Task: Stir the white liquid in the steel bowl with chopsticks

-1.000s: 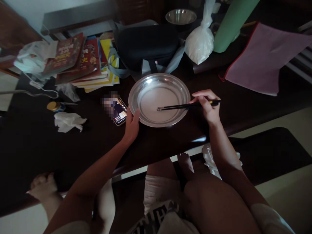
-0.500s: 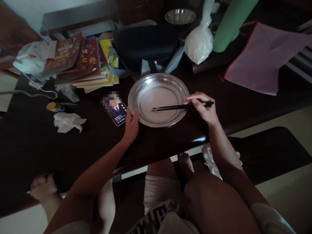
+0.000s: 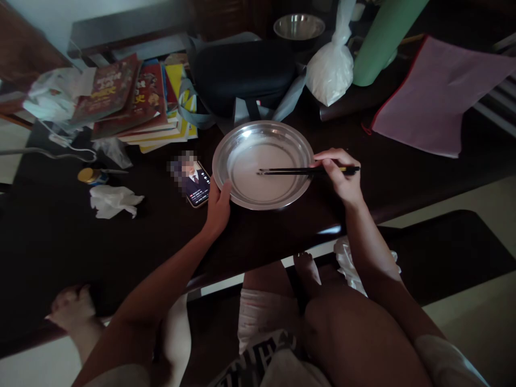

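Note:
A round steel basin (image 3: 264,205) stands on the dark table, holding a pale whitish liquid (image 3: 253,185). My left hand (image 3: 220,207) grips its left rim, thumb on top and fingers under the outside. In my right hand (image 3: 341,174) a pair of black chopsticks (image 3: 292,171) is pinched, pointing left across the basin. Their tips meet the liquid near the middle of the basin. A lit smartphone (image 3: 195,188) lies just left of the basin, close beside my left hand.
Crumpled tissue (image 3: 115,201) and a yellow-lidded jar (image 3: 92,176) lie to the left, below stacked books (image 3: 129,107). Behind the basin are a black case (image 3: 244,72), a tied bag of white powder (image 3: 330,78), a green cylinder (image 3: 382,48) and another steel bowl (image 3: 299,27). Pink cloth (image 3: 431,102) lies right.
My right hand has shifted slightly right and up with the chopsticks, and their tips have moved a little toward the basin's far side. My left hand stays on the rim.

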A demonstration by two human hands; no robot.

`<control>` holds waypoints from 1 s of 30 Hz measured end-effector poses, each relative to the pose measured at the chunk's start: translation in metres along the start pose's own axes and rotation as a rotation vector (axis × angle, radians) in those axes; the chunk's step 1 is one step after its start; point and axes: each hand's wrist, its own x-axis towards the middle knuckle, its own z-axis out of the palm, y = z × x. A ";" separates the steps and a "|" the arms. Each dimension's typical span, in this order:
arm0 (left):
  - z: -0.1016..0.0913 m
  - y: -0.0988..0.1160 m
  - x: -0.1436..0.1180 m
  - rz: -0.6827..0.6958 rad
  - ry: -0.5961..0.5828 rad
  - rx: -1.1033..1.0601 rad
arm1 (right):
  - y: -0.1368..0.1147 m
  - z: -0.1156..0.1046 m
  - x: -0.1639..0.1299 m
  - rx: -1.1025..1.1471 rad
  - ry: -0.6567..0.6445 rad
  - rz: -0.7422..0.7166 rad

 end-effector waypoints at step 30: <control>0.000 0.002 0.000 0.006 -0.004 0.033 | -0.002 0.000 0.000 -0.012 -0.039 -0.007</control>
